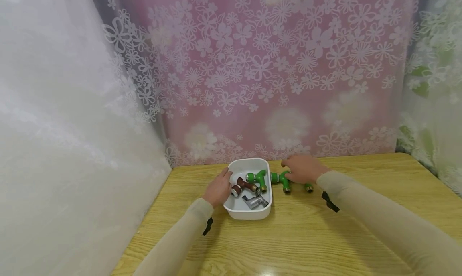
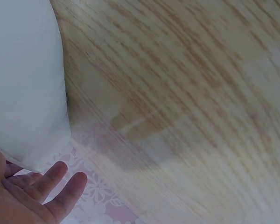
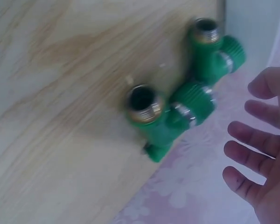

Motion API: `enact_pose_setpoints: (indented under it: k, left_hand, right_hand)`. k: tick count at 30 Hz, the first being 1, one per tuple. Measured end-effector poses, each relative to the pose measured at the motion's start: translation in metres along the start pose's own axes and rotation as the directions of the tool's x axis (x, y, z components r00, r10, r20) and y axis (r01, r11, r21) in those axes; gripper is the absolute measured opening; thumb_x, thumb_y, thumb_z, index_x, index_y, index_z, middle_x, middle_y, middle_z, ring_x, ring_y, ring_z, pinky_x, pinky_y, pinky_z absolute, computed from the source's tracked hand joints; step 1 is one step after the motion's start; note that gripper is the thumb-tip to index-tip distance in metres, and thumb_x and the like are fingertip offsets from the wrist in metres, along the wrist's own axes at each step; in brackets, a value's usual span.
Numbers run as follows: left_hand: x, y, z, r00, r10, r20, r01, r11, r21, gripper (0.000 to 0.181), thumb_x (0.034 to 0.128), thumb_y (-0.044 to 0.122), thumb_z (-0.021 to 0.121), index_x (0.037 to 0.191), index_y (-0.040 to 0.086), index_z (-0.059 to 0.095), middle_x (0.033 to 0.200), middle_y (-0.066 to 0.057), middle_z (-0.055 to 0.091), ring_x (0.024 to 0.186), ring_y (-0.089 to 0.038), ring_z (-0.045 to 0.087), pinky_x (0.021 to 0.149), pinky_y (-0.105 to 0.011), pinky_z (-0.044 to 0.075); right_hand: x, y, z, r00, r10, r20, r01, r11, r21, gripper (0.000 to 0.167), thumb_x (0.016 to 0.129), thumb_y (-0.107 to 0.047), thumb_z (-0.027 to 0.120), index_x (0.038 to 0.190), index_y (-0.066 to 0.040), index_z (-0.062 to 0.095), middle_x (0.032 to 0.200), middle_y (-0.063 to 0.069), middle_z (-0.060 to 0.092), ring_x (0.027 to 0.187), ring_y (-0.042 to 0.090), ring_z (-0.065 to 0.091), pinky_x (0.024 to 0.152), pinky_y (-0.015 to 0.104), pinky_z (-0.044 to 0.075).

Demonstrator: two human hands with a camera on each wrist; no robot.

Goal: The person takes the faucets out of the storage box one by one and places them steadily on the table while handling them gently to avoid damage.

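Touching the left wall of a smooth white tub [image 1: 250,215], round-cornered and steep-sided, with the left hand [image 1: 218,189], fingers relaxed and parted. Over to the right, holding the right hand [image 1: 304,168] close by the green row, thumb and fingers spread apart, clamped on nothing. On the streaky wood-grain table [image 1: 288,240], just outside the tub's right wall: a glossy green tap [image 1: 285,181] with a ribbed collar and a threaded, brass-coloured mouth. Next along, partly hidden by the hand in the head view: a second green tap [image 1: 309,187], same branching shape, same threaded end, slightly blurred up close. And inside the tub: a third green tap [image 1: 262,180], a reddish-brown tap [image 1: 246,184] with a pale metal collar, and nearest the front, a shiny silver tap [image 1: 255,202], angular and mirror-bright. Behind, a pink curtain [image 1: 252,67] patterned with lacy white flowers.
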State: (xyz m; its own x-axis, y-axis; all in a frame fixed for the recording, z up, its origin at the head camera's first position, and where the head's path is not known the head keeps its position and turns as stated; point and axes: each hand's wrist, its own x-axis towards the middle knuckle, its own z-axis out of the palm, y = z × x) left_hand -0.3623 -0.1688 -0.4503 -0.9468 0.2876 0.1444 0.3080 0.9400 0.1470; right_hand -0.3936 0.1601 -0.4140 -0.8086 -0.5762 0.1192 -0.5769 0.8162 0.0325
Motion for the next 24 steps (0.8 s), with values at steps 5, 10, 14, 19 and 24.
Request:
enact_pose_setpoints:
  k: [5, 10, 14, 19, 24]
  left_hand:
    - [-0.001, 0.001, -0.001, 1.000, 0.002, -0.004, -0.002, 1.000, -0.004, 0.045, 0.1042, 0.012, 0.046, 0.148, 0.002, 0.045, 0.160, -0.016, 0.035, 0.143, -0.031, 0.045, 0.114, -0.046, 0.044]
    - [-0.003, 0.001, -0.002, 1.000, -0.006, -0.005, 0.006, 1.000, -0.010, 0.045, 0.1044, 0.012, 0.045, 0.149, 0.002, 0.044, 0.160, -0.016, 0.036, 0.143, -0.031, 0.045, 0.114, -0.046, 0.044]
    - [-0.003, 0.002, -0.002, 1.000, -0.012, -0.007, 0.012, 1.000, -0.006, 0.045, 0.1045, 0.011, 0.046, 0.149, 0.003, 0.044, 0.161, -0.016, 0.035, 0.142, -0.031, 0.045, 0.113, -0.046, 0.045]
    - [-0.004, 0.003, -0.002, 1.000, -0.009, -0.007, 0.009, 1.000, -0.002, 0.046, 0.1040, 0.011, 0.047, 0.149, 0.003, 0.044, 0.160, -0.016, 0.035, 0.141, -0.031, 0.046, 0.112, -0.046, 0.047]
    - [-0.004, 0.003, -0.003, 1.000, -0.011, -0.003, 0.010, 1.000, -0.029, 0.045, 0.1046, 0.012, 0.046, 0.149, 0.005, 0.044, 0.162, -0.015, 0.034, 0.143, -0.031, 0.044, 0.113, -0.047, 0.045]
  right_hand:
    - [0.010, -0.015, -0.010, 0.995, -0.098, -0.025, 0.098, 0.995, 0.012, 0.031, 0.096, -0.026, 0.065, 0.123, -0.011, 0.070, 0.114, 0.009, 0.072, 0.098, 0.027, 0.068, 0.081, 0.047, 0.059]
    - [0.022, -0.030, -0.018, 0.987, -0.159, -0.001, 0.159, 0.987, 0.024, 0.030, 0.096, -0.025, 0.066, 0.122, -0.013, 0.070, 0.116, 0.008, 0.072, 0.101, 0.027, 0.068, 0.085, 0.047, 0.059]
    - [0.030, -0.041, -0.025, 0.982, -0.186, 0.044, 0.184, 0.982, 0.039, 0.028, 0.097, -0.025, 0.066, 0.123, -0.016, 0.070, 0.122, 0.008, 0.070, 0.103, 0.025, 0.068, 0.082, 0.044, 0.060]
    - [0.042, -0.058, -0.035, 0.973, -0.205, 0.109, 0.197, 0.978, 0.075, 0.030, 0.098, -0.025, 0.063, 0.126, -0.016, 0.068, 0.126, 0.008, 0.068, 0.107, 0.023, 0.067, 0.086, 0.043, 0.058]
    - [0.052, -0.075, -0.042, 0.965, -0.196, 0.175, 0.177, 0.977, 0.118, 0.033, 0.098, -0.024, 0.064, 0.129, -0.013, 0.067, 0.126, 0.008, 0.067, 0.111, 0.024, 0.065, 0.093, 0.044, 0.057]
